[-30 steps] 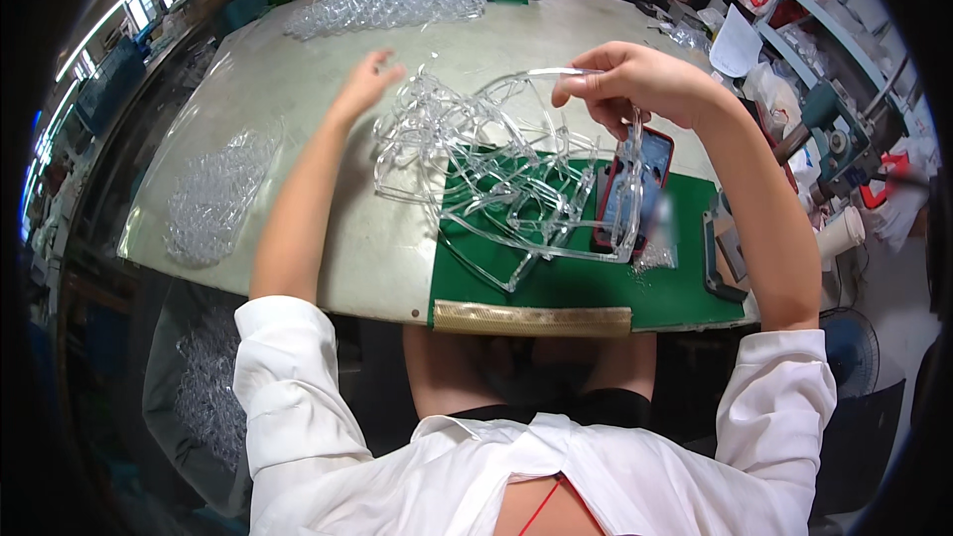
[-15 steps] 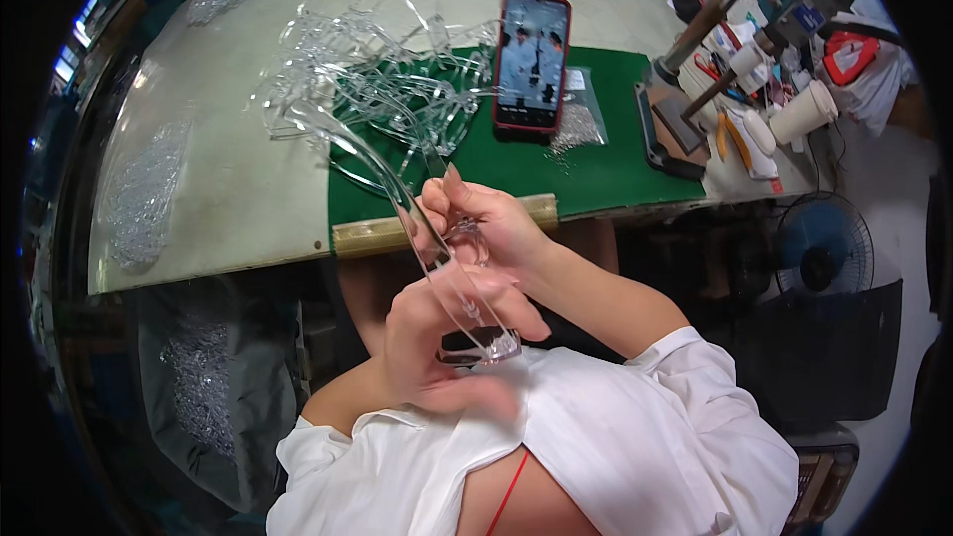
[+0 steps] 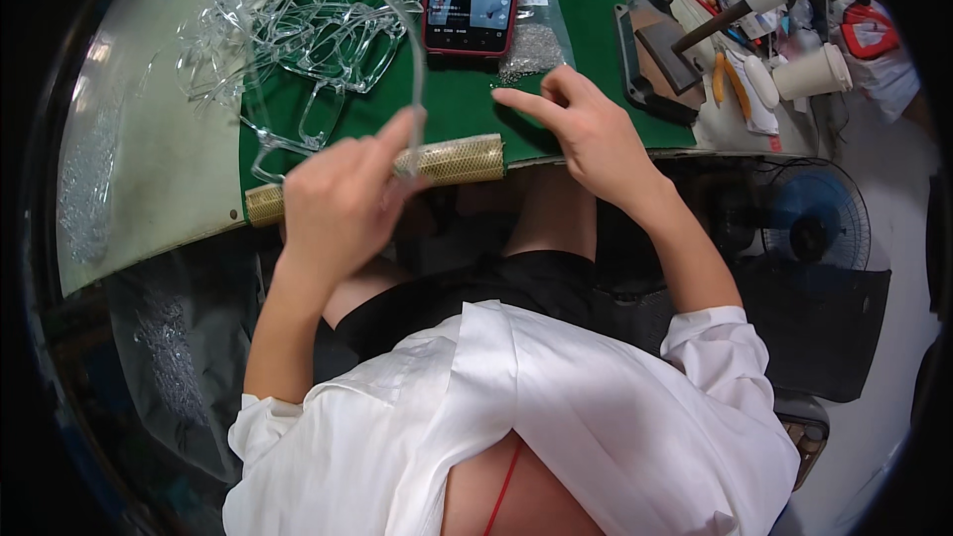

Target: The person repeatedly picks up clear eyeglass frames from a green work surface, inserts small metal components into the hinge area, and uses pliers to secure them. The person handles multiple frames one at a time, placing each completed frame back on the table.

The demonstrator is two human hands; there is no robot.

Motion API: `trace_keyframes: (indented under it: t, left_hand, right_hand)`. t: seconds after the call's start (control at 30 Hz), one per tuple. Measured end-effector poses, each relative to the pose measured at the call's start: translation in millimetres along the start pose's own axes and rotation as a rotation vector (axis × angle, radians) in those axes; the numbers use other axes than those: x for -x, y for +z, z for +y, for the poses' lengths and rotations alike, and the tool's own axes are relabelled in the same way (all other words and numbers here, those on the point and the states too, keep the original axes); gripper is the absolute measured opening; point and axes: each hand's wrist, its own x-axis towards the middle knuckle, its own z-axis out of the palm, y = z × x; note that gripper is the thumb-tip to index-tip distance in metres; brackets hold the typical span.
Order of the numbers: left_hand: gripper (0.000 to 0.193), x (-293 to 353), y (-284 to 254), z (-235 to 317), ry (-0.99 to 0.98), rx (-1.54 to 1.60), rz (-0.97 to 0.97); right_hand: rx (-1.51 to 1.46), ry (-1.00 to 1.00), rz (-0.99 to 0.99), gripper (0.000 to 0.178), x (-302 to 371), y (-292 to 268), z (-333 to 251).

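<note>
My left hand (image 3: pixel 342 203) is closed round a clear plastic eyeglass frame (image 3: pixel 418 79), blurred by motion; a long curved arm of it rises above the fist. Most of its lower part is hidden by my fingers. My right hand (image 3: pixel 591 139) is over the green mat (image 3: pixel 467 104), fingers apart, one digit stretched toward tiny scattered silvery bits (image 3: pixel 501 85). Nothing shows in its grip. Just beyond lies a clear bag (image 3: pixel 536 45) with many such small bits. A tangled heap of clear eyeglass frames (image 3: pixel 318 40) covers the mat's left side.
A phone (image 3: pixel 469 0) in a red case stands at the mat's far side. To the right are a hand press (image 3: pixel 660 60), orange-handled pliers (image 3: pixel 735 84) and a white cup (image 3: pixel 809 71). A gold patterned roll (image 3: pixel 462 159) lines the table's front edge. A fan (image 3: pixel 809 228) stands below right.
My hands have parted and moved away from my chest. The left has carried the eyeglass frame left and forward; the right has let go and reached out over the mat. The view has shifted.
</note>
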Motion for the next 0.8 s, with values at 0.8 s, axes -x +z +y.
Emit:
trace_keyframes:
  t: [0.8]
  left_hand:
    - [0.060,-0.2,0.4,31.4,0.149,0.421,0.151]
  right_hand:
    - [-0.177,0.171,0.016,0.023,14.5,-6.5,17.9]
